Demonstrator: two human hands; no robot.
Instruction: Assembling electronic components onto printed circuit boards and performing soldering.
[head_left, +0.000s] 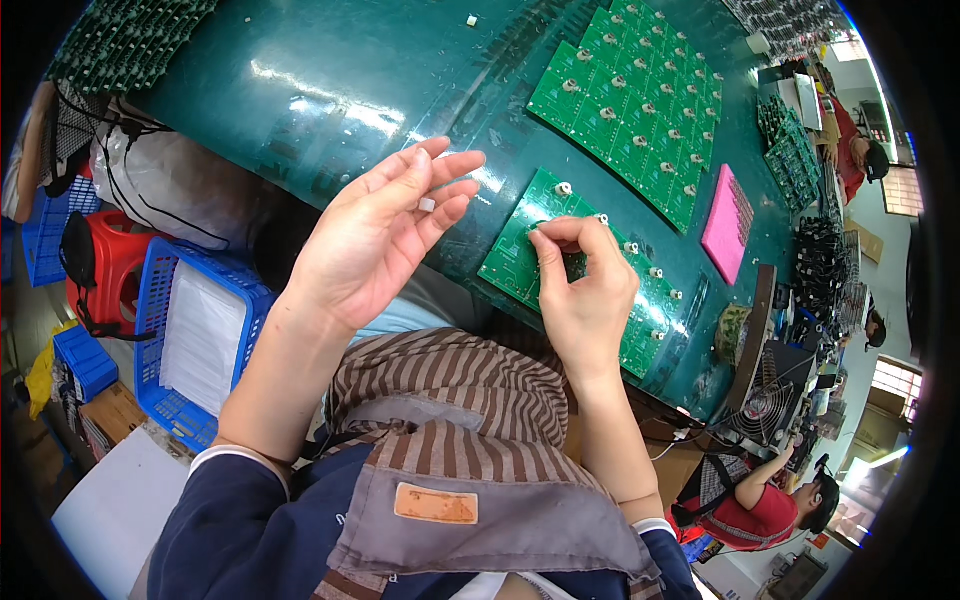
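Observation:
My left hand [385, 225] is raised palm up at the table's near edge, its fingers half curled. A small white part [427, 205] is held there, between the thumb and fingers. My right hand [590, 290] is over a green circuit board panel [515, 255], thumb and index finger pinched together at its surface. What is in that pinch is too small to make out. Several small white and metal parts [631, 248] stand upright on this panel. Behind it lies a larger green circuit board panel [640, 110] with rows of similar parts.
A pink foam pad [725, 230] with rows of pins lies right of the panels on the green table [300, 60]. Stacked boards [130, 45] sit far left. Below the table's left edge are a blue crate [150, 345] and red stool [115, 260]. People work at right.

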